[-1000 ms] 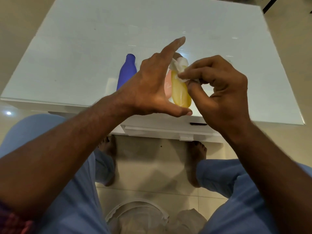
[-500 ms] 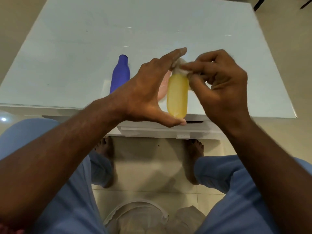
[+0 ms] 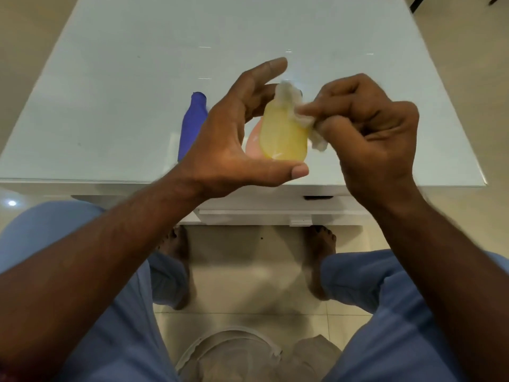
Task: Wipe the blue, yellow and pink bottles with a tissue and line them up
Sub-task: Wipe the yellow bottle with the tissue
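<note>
The left hand (image 3: 231, 139) is holding the yellow bottle (image 3: 283, 133) up above the near edge of the table (image 3: 110, 64). Its thumb is lying under the bottle's base and its fingers are curling behind the neck, so the bottle is clamped between them, while the index finger is pointing up and free. The bottle is tilting, base toward the camera and top leaning away.

The right hand (image 3: 369, 133) is pinching a crumpled white tissue (image 3: 297, 111) between thumb and fingertips, the other fingers curling in toward the palm. The tissue is pressing against the upper right side of the yellow bottle and covering its top, with a loose end hanging down beside the bottle.

The pink bottle (image 3: 252, 144) is showing only as a sliver between the left hand and the yellow bottle, near the table's near edge; whether it is standing or lying cannot be told. The blue bottle (image 3: 191, 125) is standing to its left, also near the near edge, partly hidden by the left hand.

Blue-trousered knees and bare feet are showing below the table.
</note>
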### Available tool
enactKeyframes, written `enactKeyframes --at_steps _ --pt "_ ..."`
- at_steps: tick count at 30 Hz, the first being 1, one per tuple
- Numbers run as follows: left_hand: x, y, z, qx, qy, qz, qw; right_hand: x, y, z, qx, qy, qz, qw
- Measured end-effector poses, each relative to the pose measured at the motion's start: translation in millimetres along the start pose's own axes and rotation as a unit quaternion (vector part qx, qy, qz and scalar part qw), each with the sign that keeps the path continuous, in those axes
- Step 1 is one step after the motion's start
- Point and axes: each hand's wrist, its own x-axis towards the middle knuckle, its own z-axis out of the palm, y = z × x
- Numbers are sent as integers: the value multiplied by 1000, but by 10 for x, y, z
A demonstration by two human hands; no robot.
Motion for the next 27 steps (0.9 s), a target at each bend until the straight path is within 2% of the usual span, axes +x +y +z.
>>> enactKeyframes --at_steps 2,5,9,14,19,22,24,27 --pt "-7 39 43 -29 -1 -3 1000 25 35 -5 7 29 27 999" --pt "5 56 69 -42 20 -14 999 -1 17 14 26 27 38 999" --pt "20 -46 15 -17 35 -37 999 -94 -49 49 31 -29 -16 999" --pt "-43 -97 51 3 -26 -43 999 -91 -85 -5 6 -102 -79 992" --pt "-18 -15 60 65 -59 13 996 -10 -13 -11 -84 -20 -21 996" --pt "-19 -2 83 69 -61 14 996 16 5 -27 -103 -14 -9 995" --pt "-21 -25 77 63 -64 1 996 -15 -38 12 -79 -54 -26 995" --pt "-31 -59 23 68 -52 -7 996 -85 -146 68 -31 -162 -89 982"
